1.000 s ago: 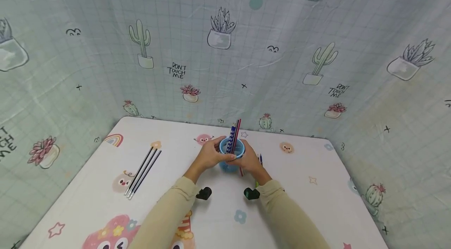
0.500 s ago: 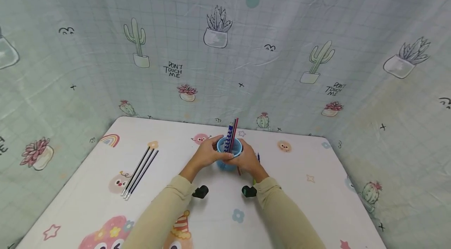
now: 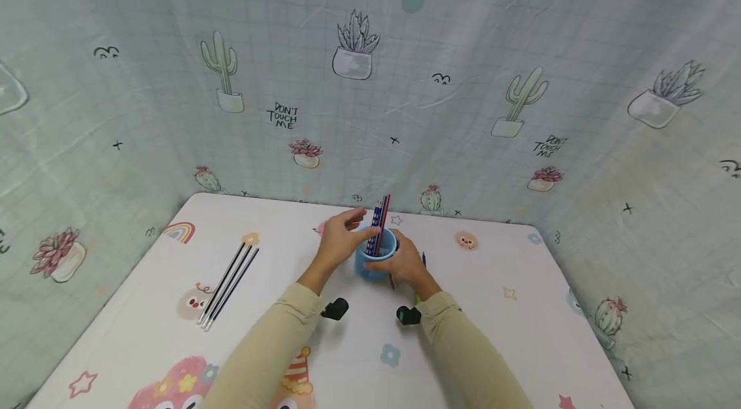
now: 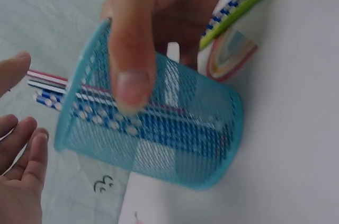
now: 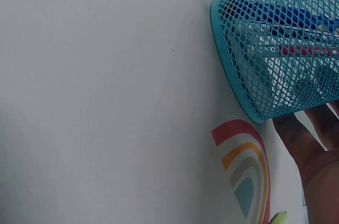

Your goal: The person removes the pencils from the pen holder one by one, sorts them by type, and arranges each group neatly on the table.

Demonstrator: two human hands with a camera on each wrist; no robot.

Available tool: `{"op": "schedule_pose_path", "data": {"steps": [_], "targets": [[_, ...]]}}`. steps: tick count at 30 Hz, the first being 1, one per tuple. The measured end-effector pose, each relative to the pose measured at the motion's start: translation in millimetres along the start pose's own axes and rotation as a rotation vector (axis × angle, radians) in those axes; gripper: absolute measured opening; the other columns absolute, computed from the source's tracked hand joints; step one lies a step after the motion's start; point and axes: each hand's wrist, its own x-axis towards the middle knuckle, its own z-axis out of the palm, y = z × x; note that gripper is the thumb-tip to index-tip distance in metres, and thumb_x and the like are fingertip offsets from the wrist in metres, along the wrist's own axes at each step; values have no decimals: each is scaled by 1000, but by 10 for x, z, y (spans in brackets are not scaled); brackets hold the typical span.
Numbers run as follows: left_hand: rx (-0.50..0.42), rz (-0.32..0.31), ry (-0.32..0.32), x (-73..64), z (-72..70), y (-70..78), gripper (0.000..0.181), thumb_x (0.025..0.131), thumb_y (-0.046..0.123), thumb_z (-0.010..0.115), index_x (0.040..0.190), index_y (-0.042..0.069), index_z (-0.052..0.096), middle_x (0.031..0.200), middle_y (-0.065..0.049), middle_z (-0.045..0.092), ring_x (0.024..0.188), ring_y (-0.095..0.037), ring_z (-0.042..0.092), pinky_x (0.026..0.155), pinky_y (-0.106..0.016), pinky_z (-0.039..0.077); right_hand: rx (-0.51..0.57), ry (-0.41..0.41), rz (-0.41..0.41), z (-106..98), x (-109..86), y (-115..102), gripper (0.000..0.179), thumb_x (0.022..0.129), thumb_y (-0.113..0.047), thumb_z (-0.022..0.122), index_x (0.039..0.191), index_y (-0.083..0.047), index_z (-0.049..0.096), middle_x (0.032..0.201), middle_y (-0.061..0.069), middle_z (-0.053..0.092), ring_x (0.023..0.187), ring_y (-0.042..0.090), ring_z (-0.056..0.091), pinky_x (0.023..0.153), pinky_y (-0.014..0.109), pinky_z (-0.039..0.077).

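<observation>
My right hand grips a light-blue mesh pencil cup, its thumb across the near wall in the left wrist view. Several pencils, some blue with white spots and one red-striped, stand in the cup with their ends above the rim. Beside the rim, my left hand holds nothing. Its thumb and fingers are spread on either side of the pencil ends, apart from them in the left wrist view. Whether the cup's base touches the table is unclear.
Three dark pencils lie side by side at the table's left. Past my right hand lie a green pencil and a blue spotted one. A patterned cloth hangs behind the white table.
My left hand has let go of the cup's side and risen towards the pencil ends. The right hand keeps its hold on the cup. The head view has shifted slightly.
</observation>
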Motion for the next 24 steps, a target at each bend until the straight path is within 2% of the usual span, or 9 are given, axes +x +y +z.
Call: {"op": "schedule_pose_path", "data": {"steps": [3, 6, 10, 17, 24], "targets": [[-44, 17, 45, 23, 51, 71, 58, 81, 30, 81, 132, 9, 63, 127, -8, 69, 116, -26, 67, 99, -37, 55, -4, -6, 15, 4, -6, -2, 93, 61, -38, 94, 139, -17, 49, 133, 4, 62, 121, 26, 59, 105, 48, 51], [-58, 9, 54, 48, 126, 128, 53, 83, 26, 80, 129, 7, 65, 121, -9, 71, 109, -24, 70, 95, -35, 57, -1, -3, 11, 5, -8, 3, 93, 61, -38, 94, 140, -16, 49, 133, 4, 61, 121, 26, 59, 104, 48, 51], [-23, -9, 54, 62, 246, 161, 48, 85, 20, 78, 128, 5, 65, 119, -11, 72, 107, -23, 71, 93, -35, 58, -20, -11, -17, 11, -11, 26, 91, 63, -38, 93, 139, -15, 49, 131, 6, 61, 119, 26, 59, 102, 46, 52], [142, 43, 88, 70, 487, 206, 38, 86, 16, 76, 121, 4, 69, 110, -10, 75, 98, -22, 73, 87, -37, 60, -24, -4, -52, -1, -4, 59, 89, 65, -36, 92, 140, -19, 48, 133, 3, 61, 118, 23, 59, 103, 44, 51], [367, 77, 118, 83, 662, 282, 24, 88, 24, 74, 109, 13, 77, 97, -4, 78, 91, -19, 73, 82, -38, 60, -14, 10, -83, -18, -10, 71, 86, 71, -26, 87, 144, -9, 45, 140, 7, 58, 126, 25, 56, 109, 46, 46]]}}
